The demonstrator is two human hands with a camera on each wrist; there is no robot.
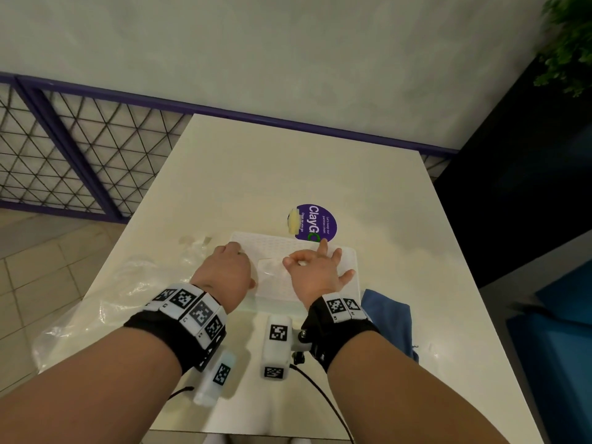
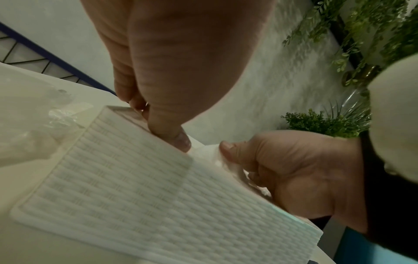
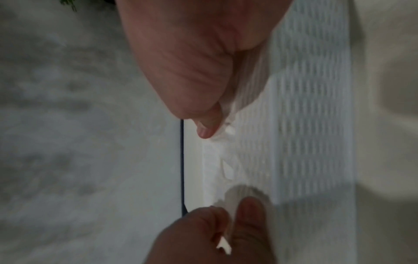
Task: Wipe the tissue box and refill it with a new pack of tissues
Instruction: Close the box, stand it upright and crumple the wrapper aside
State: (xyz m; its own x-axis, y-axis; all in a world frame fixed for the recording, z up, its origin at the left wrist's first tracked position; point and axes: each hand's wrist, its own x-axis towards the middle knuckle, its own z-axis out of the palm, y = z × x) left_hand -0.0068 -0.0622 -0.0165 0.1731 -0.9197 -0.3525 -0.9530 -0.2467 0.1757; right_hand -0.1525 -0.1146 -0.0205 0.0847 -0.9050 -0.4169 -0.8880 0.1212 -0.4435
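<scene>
Both hands work at the slot of the tissue box [image 1: 346, 267], which lies on the desk [image 1: 288, 174] directly under them.

The left hand [image 1: 224, 270] curls its fingertips onto the box's woven top beside the slot; the right hand [image 1: 315, 272] pinches a tissue [image 2: 209, 151] between thumb and forefinger, other fingers spread. This looks like the refill's end: drawing the first sheet through. Next calls for a gentle upward pull while the left steadies the box. A blue cloth [image 1: 389, 318] lies right of the right wrist, clear wrapping [image 1: 105, 299] left of the left.
</scene>
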